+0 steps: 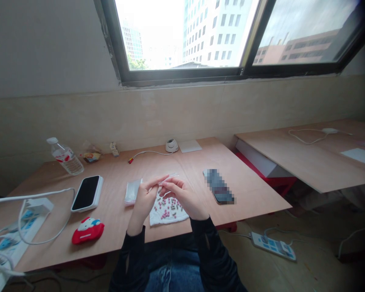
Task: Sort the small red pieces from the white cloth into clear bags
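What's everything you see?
Window: one, dark, top
Tables: two, brown, below window
Cloth: one, white, front centre
Small pieces: many, pink and grey, on cloth
Packet: one, clear, left of cloth
Phone: one, dark, right of cloth
Screened device: one, white, left
Pouch: one, red, front left
Bottle: one, clear, back left
Wrapped item: one, yellowish, beside bottle
Block: one, pale, back left
Camera: one, white, back centre
Sheets: several, white, both tables
Power strips: two, white, left and floor
Cables: several, white, tables and floor
Sleeves: two, black, front
Hands: two, bare, above cloth
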Motion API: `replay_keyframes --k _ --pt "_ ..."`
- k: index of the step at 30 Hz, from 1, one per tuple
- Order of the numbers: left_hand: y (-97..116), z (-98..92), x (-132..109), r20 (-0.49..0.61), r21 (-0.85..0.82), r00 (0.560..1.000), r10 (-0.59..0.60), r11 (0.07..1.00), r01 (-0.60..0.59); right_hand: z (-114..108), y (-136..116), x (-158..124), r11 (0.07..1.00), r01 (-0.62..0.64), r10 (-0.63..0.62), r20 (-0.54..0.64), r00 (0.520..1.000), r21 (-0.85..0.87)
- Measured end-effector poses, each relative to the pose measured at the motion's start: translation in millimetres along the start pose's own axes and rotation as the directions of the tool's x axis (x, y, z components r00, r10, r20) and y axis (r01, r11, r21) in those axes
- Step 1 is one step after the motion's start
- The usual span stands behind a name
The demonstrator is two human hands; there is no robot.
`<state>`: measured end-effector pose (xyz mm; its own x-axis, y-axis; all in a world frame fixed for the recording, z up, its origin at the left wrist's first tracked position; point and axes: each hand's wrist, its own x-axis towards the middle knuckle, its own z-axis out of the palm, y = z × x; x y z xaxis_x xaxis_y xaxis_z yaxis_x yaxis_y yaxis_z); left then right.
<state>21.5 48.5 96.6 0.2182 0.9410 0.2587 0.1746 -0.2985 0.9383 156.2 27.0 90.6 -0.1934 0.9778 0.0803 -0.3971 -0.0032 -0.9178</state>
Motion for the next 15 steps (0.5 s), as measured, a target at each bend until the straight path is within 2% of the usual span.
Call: replay_keyframes --k 7,15 --pt "1.4 0.1 -1.7 0.005 0.033 1.0 0.007 0.999 -0.008 -1.3 3.0 1.2 1.0 -0.002 0.002 -0.015 1.0 -0.006" --pt "5.5 -0.8 -1.6 0.029 0.022 0.999 0.029 0.999 -0.029 -3.5 -0.8 0.1 0.997 -0.02 0.012 -0.11 0.994 -0.071"
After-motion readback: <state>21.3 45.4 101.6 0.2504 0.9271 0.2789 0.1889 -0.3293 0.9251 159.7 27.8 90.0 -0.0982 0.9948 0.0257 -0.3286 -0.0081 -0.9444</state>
